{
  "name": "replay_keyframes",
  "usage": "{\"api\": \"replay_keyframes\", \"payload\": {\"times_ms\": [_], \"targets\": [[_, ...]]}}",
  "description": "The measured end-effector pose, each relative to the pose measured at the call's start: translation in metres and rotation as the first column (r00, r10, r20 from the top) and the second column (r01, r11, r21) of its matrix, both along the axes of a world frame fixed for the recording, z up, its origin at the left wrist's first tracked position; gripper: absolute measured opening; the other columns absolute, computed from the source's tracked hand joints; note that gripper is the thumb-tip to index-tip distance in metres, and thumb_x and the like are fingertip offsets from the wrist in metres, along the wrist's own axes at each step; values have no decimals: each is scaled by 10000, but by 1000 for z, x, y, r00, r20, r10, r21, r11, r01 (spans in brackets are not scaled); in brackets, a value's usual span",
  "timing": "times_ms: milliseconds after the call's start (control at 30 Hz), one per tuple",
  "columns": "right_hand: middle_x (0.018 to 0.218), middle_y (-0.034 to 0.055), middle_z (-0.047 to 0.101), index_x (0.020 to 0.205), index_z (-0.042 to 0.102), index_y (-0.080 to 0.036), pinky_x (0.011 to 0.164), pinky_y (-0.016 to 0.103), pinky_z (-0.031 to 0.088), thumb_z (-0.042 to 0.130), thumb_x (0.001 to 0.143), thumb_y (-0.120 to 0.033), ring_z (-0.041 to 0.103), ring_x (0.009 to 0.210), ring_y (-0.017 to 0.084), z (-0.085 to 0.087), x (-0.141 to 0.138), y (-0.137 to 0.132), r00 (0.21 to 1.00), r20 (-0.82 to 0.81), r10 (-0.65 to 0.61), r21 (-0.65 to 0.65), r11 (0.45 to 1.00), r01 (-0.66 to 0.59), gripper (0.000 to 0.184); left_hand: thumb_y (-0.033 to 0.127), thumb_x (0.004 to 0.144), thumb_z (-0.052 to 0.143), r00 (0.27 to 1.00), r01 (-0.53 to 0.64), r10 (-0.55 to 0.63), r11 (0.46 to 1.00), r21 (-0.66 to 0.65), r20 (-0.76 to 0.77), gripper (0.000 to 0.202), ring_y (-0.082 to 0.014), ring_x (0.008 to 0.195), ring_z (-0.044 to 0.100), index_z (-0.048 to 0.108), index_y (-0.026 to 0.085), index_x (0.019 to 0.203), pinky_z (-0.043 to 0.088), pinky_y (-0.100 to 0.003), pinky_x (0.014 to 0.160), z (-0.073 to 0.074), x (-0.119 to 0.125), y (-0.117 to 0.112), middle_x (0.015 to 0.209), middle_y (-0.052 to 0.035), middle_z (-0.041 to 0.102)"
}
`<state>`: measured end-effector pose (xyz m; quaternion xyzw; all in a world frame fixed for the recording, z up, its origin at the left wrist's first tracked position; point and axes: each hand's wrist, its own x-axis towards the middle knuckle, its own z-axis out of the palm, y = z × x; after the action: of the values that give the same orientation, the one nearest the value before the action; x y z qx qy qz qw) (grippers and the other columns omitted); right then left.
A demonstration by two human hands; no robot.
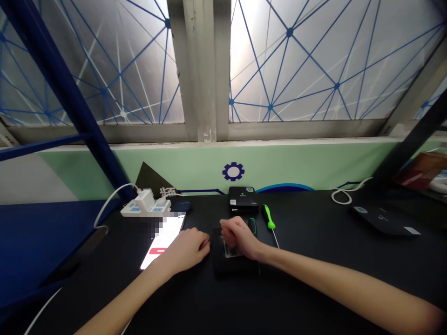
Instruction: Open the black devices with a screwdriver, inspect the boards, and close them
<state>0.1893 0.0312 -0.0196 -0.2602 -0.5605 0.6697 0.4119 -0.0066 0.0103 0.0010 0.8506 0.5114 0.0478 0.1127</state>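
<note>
My right hand (241, 236) is curled closed over a black box-like device (232, 266) lying flat on the dark table. What its fingers hold, if anything, is hidden. Part of a pale label (231, 251) shows on the device under that hand. Just behind my right wrist lies a screwdriver with a dark green and black handle (252, 226), partly covered. My left hand (190, 245) rests on the table left of the device, fingers curled in, with nothing visible in them. Beside it lies a phone (166, 237) with a lit white screen, partly behind my left forearm.
A green screwdriver (268, 217) lies right of a small stack of black boxes (243, 198). Another flat black device (384, 220) sits at the right. At the back left are a white power strip (131, 208) with a charger (144, 200) and a small dark object (183, 206).
</note>
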Motion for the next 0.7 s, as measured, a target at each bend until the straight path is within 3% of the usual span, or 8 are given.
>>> {"api": "replay_keyframes", "payload": {"times_ms": [200,300,333,400,433,500,567,700], "targets": [[433,-106,223,503,342,-220,446,259,129,565,923,-529,151,412,68,19,6,3,997,-78,9,-54,998,-13,566,242,935,462,1000,8,-8,1000,12,-7,331,-180,561,534,431,207,607,208,-307,533,3,0,-2,601,-6,543],[458,-85,248,510,349,-222,459,267,167,481,966,-547,197,425,83,35,21,6,992,45,-122,151,982,114,576,273,953,450,1000,16,-16,1000,4,-10,339,-178,562,533,429,209,621,216,-300,526,4,-1,-1,617,-6,559],[479,-62,306,516,390,-211,482,270,207,449,990,-524,269,453,96,41,28,6,967,148,-209,319,935,153,571,278,956,448,1000,19,-18,1000,0,-11,339,-178,561,534,432,210,625,219,-299,524,4,-1,-1,621,-6,563],[544,-33,415,567,473,-196,553,280,270,546,963,-423,362,540,120,50,44,4,842,356,-404,680,731,63,462,274,955,450,1000,20,-20,1000,-6,-12,329,-177,564,538,440,210,633,225,-297,525,4,-1,-1,629,-7,571],[600,-12,490,627,537,-196,590,287,304,601,929,-388,420,603,143,53,52,2,770,416,-484,781,624,-30,364,270,953,453,1000,19,-19,1000,-6,-12,323,-178,569,542,444,209,636,228,-297,527,4,-1,-1,634,-9,574],[793,46,643,811,652,-201,677,309,385,635,905,-328,527,767,197,57,66,-2,673,500,-545,834,513,-204,158,265,950,458,1000,19,-19,1000,-7,-11,315,-179,578,548,451,209,641,233,-295,529,5,-2,-1,642,-10,578],[975,85,695,1034,685,-201,798,352,454,687,875,-370,577,912,244,57,76,-6,635,578,-513,802,498,-329,233,266,952,462,1000,19,-19,1000,-7,-8,313,-178,582,551,459,209,645,237,-293,527,5,-2,-1,647,-8,583],[1290,147,642,1373,566,-165,1013,447,442,788,738,-583,577,1149,323,48,82,-11,591,687,-423,715,535,-449,792,260,953,468,1000,11,-11,1000,0,-1,314,-170,571,546,471,207,644,231,-289,517,3,-3,-1,639,0,582]]}}
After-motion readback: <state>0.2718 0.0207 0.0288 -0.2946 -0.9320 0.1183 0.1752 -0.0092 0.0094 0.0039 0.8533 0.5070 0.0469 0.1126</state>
